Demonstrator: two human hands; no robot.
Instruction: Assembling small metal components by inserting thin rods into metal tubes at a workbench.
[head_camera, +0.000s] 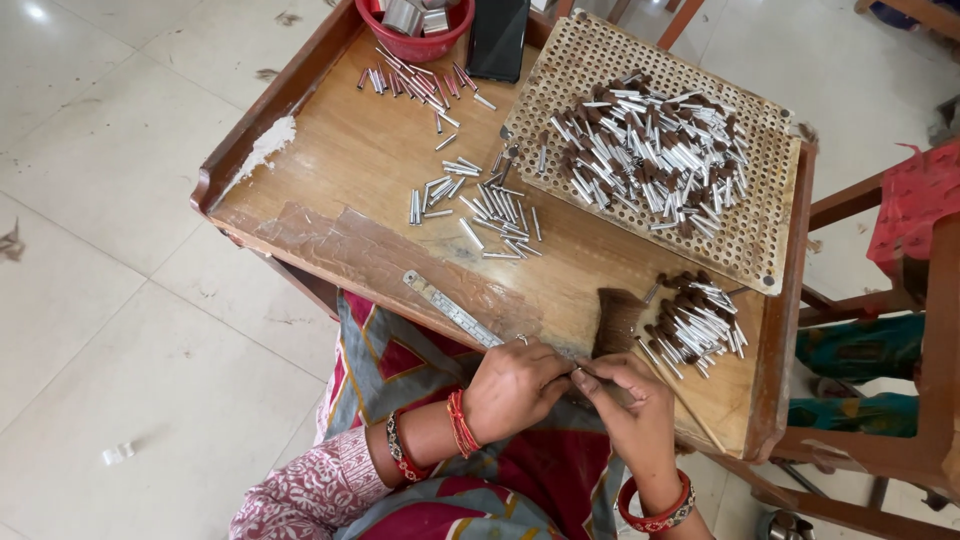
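Observation:
My left hand (512, 388) and my right hand (628, 405) meet at the near edge of the wooden tray table (350, 170), fingertips pinched together on a small thin piece (578, 371) that is mostly hidden. Just beyond my right hand lies a tuft of brown bristles (617, 320). Beside it sits a heap of small brush heads with silver ferrules and brown tips (695, 320). A metal ruler (452, 309) lies left of my left hand.
A perforated board (770, 225) at the back right carries a large pile of brush heads. Loose silver tubes (490, 205) lie mid-table, more (415, 85) by a red bowl (415, 45) and a black phone (497, 38). A wooden chair (880, 300) stands right.

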